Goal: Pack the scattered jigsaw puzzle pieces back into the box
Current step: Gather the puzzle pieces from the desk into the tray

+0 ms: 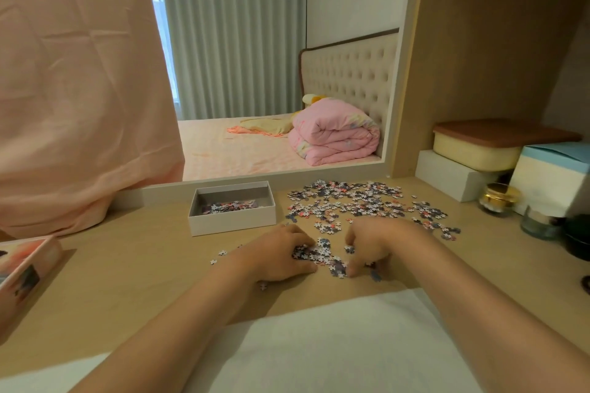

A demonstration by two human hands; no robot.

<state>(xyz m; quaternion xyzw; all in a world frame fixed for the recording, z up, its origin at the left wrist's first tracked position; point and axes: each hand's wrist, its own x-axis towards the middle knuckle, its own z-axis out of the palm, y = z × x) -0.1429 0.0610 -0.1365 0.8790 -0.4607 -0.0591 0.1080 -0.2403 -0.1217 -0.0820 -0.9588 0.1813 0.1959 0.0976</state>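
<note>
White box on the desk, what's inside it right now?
The white box holds a small heap of puzzle pieces on its grey floor. Its near wall covers the front strip of the floor, so anything lying there cannot be seen.

Table [127, 265]: looked like pale wood with a faint grain, matt and smooth.
Box [231, 222]: white card, matt outside, grey inside.
Puzzle pieces [351, 201]: thin printed card with a dull finish.
Box lid [22, 268]: printed card with a slight sheen.
Pink cloth [79, 89]: soft woven fabric, matt and creased.
Container [475, 153]: smooth cream plastic under a brown matt top.
Jar cap [499, 193]: gold, metallic and glossy.
Mirror [255, 41]: smooth, reflective glass.
</note>
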